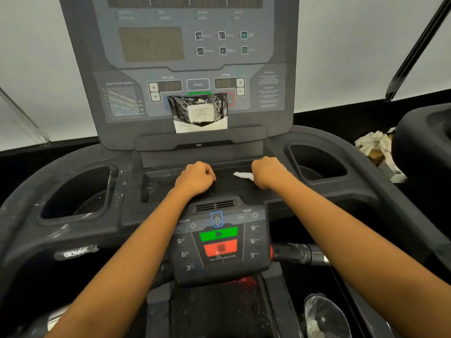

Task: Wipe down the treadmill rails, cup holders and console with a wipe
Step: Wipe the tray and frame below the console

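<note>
Resting on the flat tray [158, 184] btw left cup holder [80, 189] & right cup holder [317, 164], bare tray between them: left hand [196, 176] curled in a fist, nothing seen in it; right hand [268, 173] fisted round white wipe [244, 175].

Wall: we see a plain pale grey wall [31, 69] on both sides.
Low strip: we see a black band [341, 118] along the bottom of the wall.
Pole: we see a thin black pole [415, 50] leaning across the wall, top right.
Right side: we see a big black machine [424, 147], with a heap of crumpled white cloth [373, 142] and a small brown box [374, 154] just beside it.
Light: we see soft, even light.
</note>
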Demonstrator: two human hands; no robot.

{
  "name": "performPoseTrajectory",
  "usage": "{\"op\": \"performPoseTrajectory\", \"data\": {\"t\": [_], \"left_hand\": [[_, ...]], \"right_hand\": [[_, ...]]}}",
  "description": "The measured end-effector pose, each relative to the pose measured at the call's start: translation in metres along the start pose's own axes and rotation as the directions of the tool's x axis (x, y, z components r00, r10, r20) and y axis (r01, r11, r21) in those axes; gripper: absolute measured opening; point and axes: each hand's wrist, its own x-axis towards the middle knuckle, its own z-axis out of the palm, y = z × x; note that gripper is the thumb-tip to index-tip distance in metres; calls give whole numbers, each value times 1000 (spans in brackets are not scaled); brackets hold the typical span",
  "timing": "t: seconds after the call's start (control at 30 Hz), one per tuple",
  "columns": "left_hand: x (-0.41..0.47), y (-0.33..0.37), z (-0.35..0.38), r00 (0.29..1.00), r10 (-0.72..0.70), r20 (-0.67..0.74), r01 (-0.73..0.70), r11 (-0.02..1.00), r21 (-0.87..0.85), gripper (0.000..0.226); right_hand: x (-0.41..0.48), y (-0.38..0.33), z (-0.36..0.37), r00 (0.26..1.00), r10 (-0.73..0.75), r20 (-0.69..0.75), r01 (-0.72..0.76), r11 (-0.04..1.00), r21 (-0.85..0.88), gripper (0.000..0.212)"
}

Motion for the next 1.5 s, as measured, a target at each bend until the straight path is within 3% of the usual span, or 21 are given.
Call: {"op": "performPoseTrajectory", "data": {"t": [0.1,0.13,0.23,0.33,0.5,0.63,0.7,0.77,0.83,0.93,1.03,1.1,1.2,1.27,1.4,1.5], "left_hand": [[-6,-13,-5,999,6,-42,-6,1000,-8,24],[-9,-19,-7,998,8,-67,-8,1000,-10,22],[-21,-42,-18,970,30,-242,-25,999,24,13],[-35,-65,-26,915,21,-402,38,990,138,31],[-52,-95,-24,915,-106,-389,213,946,244,61],[-49,-100,-20,935,-114,-335,225,922,314,68],[-49,-100,-19,938,-92,-334,216,909,357,67],[-50,-100,-18,940,-81,-332,210,903,374,66],[-50,-100,-17,939,-75,-336,210,898,387,66],[-51,-98,-17,942,-70,-329,207,892,402,66],[-51,-98,-18,943,-71,-326,208,890,407,66],[-51,-99,-18,942,-72,-326,207,893,400,67],[-51,-101,-19,945,-62,-320,193,897,397,67],[-51,-102,-20,948,-57,-314,183,902,390,67],[-50,-103,-18,947,-55,-317,184,902,391,67],[-48,-102,-16,940,-54,-337,191,901,389,67]], "right_hand": [[9,3,-26,986,-2,166,-21,991,133,13],[13,5,-33,991,10,134,-39,977,211,15],[18,12,-28,972,168,-162,-85,902,424,8],[9,-6,-3,967,238,-96,-190,916,354,34],[24,-95,4,991,97,92,-119,956,269,70],[7,-138,-1,953,-290,90,261,933,250,55],[17,-114,4,932,-352,89,295,876,380,41],[25,-73,14,970,-234,-62,234,845,481,24],[22,-36,20,978,33,-206,87,831,549,22],[18,-36,16,949,203,-241,-55,859,509,22],[8,-95,-3,980,105,-171,-25,909,415,29],[-2,-137,-5,984,-73,-164,129,923,362,29],[-4,-154,0,948,-282,-148,318,848,423,18],[6,-125,1,965,-177,-195,252,833,492,20],[23,-47,4,939,237,-250,-64,834,548,29],[31,-49,5,901,329,-282,-131,827,547,18]]}}
